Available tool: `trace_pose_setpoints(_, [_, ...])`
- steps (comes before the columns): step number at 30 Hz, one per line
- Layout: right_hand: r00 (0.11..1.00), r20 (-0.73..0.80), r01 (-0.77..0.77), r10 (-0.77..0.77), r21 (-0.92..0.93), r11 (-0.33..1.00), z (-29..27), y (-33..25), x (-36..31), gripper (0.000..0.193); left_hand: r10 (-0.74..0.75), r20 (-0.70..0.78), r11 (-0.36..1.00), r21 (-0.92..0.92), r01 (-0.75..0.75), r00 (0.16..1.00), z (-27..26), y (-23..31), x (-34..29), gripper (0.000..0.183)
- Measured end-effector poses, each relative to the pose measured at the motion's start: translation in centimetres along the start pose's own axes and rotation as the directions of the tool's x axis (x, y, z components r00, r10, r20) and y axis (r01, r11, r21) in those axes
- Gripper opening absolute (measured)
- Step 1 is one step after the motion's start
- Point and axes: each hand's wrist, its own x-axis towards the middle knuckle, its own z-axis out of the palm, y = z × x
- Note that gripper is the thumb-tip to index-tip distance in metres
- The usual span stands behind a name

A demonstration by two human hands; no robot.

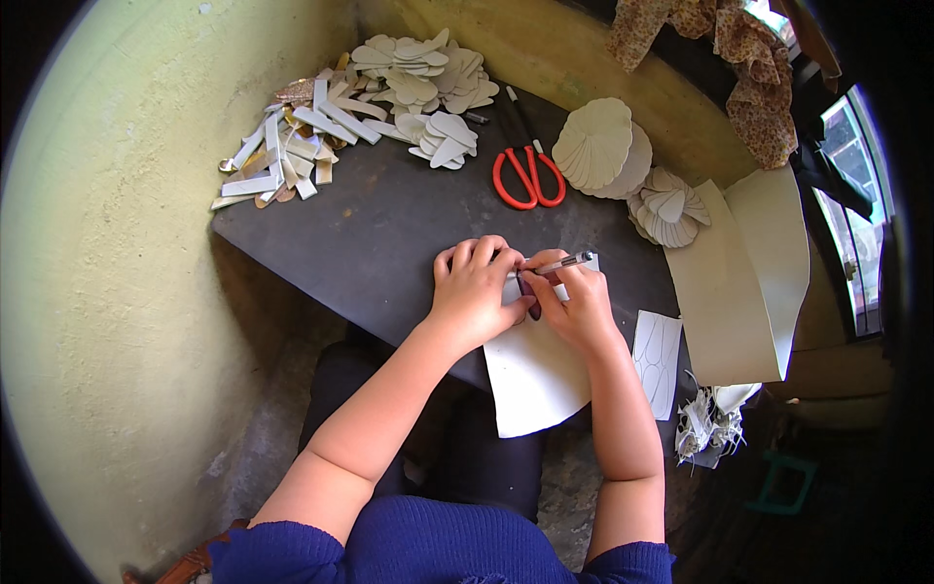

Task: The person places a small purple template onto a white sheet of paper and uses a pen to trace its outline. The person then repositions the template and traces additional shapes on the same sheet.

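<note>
A white sheet (535,384) lies across the near edge of the dark table, its lower end overhanging toward my lap. My left hand (474,292) presses down on its far part with bent fingers, thumb and forefinger at a small dark purple flat piece (532,294). My right hand (581,307) pinches a pen (572,261) with a clear barrel, its rear end pointing right. The pen's tip is at the dark piece, largely hidden by my fingers. Part of that piece is also covered by my hands.
Red-handled scissors (528,180) lie beyond my hands. White strips (282,161) and petal-shaped cutouts (443,136) heap up far left; scalloped pieces (595,146) are stacked far right. A marked sheet (657,360) and a large curved sheet (725,282) sit right. A wall (126,243) bounds the left.
</note>
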Motion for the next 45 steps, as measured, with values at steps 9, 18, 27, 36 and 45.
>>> trace_pose_setpoints(9, [1.000,-0.004,-0.028,0.028,-0.001,1.000,0.05,-0.26,0.16,0.009,-0.006,0.021,1.000,0.013,0.006,1.000,-0.13,0.09,0.04,0.053])
trace_pose_setpoints(18, [0.999,-0.020,-0.049,0.049,-0.023,0.999,0.28,-0.02,0.17,0.011,-0.003,0.010,1.000,0.002,0.003,1.000,0.01,0.01,0.04,0.053])
trace_pose_setpoints(27, [1.000,-0.025,-0.003,0.002,-0.045,0.999,0.39,-0.08,0.29,0.012,-0.019,0.030,1.000,-0.005,0.019,0.999,-0.05,0.06,0.11,0.053])
trace_pose_setpoints(36, [1.000,-0.009,-0.005,0.005,-0.032,0.999,0.20,0.27,0.02,0.010,-0.010,0.026,1.000,0.001,0.010,1.000,0.02,0.01,0.08,0.055])
trace_pose_setpoints(45, [0.999,0.006,-0.031,0.031,-0.030,0.999,0.06,-0.10,0.13,0.010,-0.002,0.023,1.000,0.017,0.002,1.000,-0.03,0.01,0.00,0.061])
